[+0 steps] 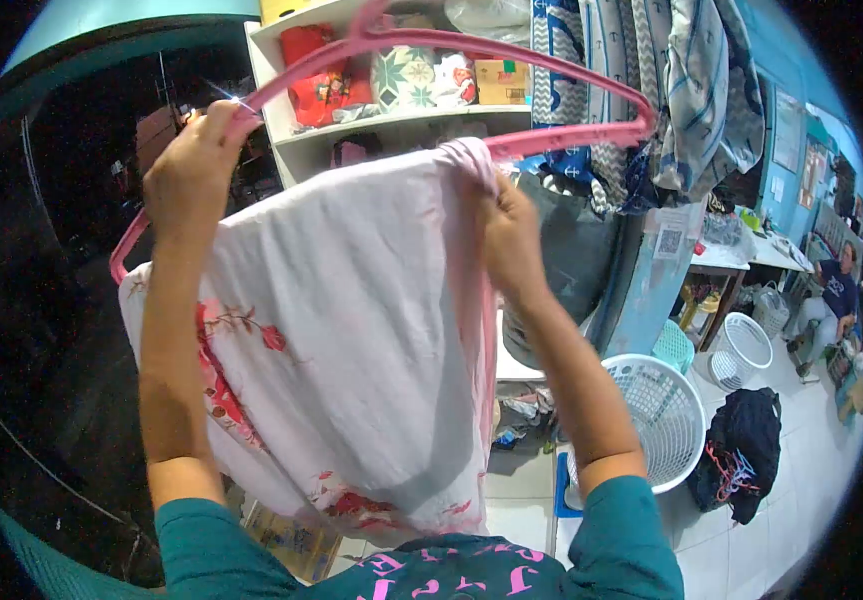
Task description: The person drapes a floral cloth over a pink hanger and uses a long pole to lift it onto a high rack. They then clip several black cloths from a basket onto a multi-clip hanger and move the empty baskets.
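A large pink hanger (301, 68) is held up in front of me, tilted, with its hook at the top. White cloth with red flowers (351, 300) hangs over its lower bar and drapes down towards my chest. My left hand (191, 165) is closed on the hanger's upper left arm. My right hand (511, 235) grips the bunched edge of the cloth, below the right part of the lower bar. The right end of the bar shows bare beside the bunched cloth.
Behind stands a white shelf (401, 125) with cloths and a box. Patterned fabrics (696, 100) hang at the upper right. White baskets (656, 420), a black bundle (741, 450) and a blue post (641, 280) are to the right. A person (833, 300) sits at the far right.
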Demonstrator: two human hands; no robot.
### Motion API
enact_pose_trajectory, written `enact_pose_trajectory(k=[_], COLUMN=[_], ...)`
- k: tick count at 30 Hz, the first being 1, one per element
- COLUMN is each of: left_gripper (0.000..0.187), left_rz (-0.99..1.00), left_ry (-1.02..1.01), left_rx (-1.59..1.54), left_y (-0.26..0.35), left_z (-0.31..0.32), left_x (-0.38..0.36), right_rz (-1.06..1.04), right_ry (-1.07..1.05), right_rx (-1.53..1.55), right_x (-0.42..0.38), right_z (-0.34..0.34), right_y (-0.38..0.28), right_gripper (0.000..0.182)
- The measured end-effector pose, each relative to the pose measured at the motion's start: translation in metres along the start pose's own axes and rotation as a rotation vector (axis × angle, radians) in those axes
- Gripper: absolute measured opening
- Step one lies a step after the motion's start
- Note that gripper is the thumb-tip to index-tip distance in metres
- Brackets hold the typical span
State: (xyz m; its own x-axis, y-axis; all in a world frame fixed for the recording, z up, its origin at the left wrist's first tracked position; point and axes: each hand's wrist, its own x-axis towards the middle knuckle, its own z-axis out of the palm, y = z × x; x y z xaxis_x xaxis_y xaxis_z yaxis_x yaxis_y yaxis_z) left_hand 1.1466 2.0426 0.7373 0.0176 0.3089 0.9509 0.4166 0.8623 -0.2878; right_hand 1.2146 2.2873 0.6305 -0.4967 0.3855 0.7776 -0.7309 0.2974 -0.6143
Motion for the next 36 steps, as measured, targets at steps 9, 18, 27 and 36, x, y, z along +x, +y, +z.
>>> enact_pose_trajectory(k=[9, 18, 27, 36], left_gripper=[0.024, 0.027, 0.025, 0.023], left_rz=[-0.007, -0.185, -0.168, -0.143], left_ry=[-0.005, -0.114, -0.068, -0.09], left_rx=[0.203, 0.231, 0.161, -0.061], left_y=[-0.064, -0.102, -0.123, -0.133], left_z=[-0.028, -0.073, -0.059, -0.041], left_x=[-0.019, -0.019, -0.021, -0.022], right_rz=[0.01, -0.71, -1.243, -0.902], right_ry=[-0.105, 0.571, -0.366, -0.63], right_rx=[0.118, -0.777, -0.983, -1.043], right_x=[0.148, 0.151, 0.073, 0.06], right_z=[-0.061, -0.089, -0.045, -0.027], right_y=[-0.021, 0.013, -0.052, -0.053], right_gripper=[0.024, 0.024, 0.035, 0.028])
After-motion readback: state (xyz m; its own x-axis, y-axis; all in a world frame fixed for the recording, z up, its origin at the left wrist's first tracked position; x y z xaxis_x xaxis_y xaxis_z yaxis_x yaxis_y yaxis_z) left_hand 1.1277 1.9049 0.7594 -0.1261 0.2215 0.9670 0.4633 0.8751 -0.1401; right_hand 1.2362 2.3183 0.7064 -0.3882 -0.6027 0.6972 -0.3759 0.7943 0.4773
